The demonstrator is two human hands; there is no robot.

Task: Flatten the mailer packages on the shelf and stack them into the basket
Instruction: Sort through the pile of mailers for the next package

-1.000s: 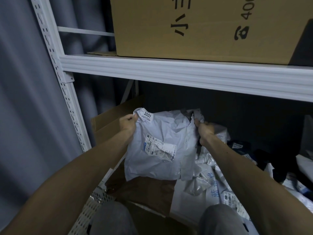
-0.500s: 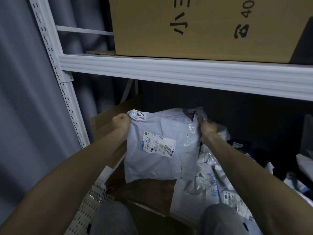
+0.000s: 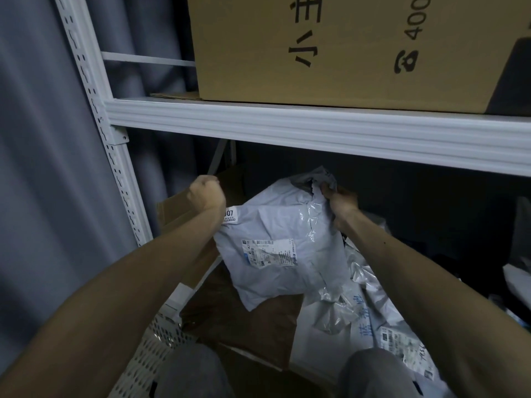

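Grey poly mailer (image 3: 281, 225) held up in the lower bay of the shelf, just above a brown mailer (image 3: 244, 320). Shipping label (image 3: 270, 252) facing the camera, numbered tag (image 3: 230, 215) at the upper-left corner. Torn mouth up and away, toward the far right; closed end hanging down toward the knees, one corner lowest. Close to square as seen; long axis judged to run from torn mouth to low corner, slanted left. Right hand (image 3: 340, 203) at the torn corner, fingers (image 3: 327, 192) pinching the film. Left hand (image 3: 205, 195) by the tagged corner, fingers (image 3: 201, 182) curled tight into a fist; any grip on the film hidden, cannot tell. Step judged: pulling the bag taut to flatten it. Best done with both top corners pinched, drawn evenly apart, trapped air pressed out toward the torn mouth, then laid label-up. Perforated white basket (image 3: 149, 357) at lower left, beside the knee. More crumpled mailers (image 3: 370, 317) heaped at right. Above, white shelf beam (image 3: 316, 133) carrying a printed cardboard box (image 3: 287, 53).
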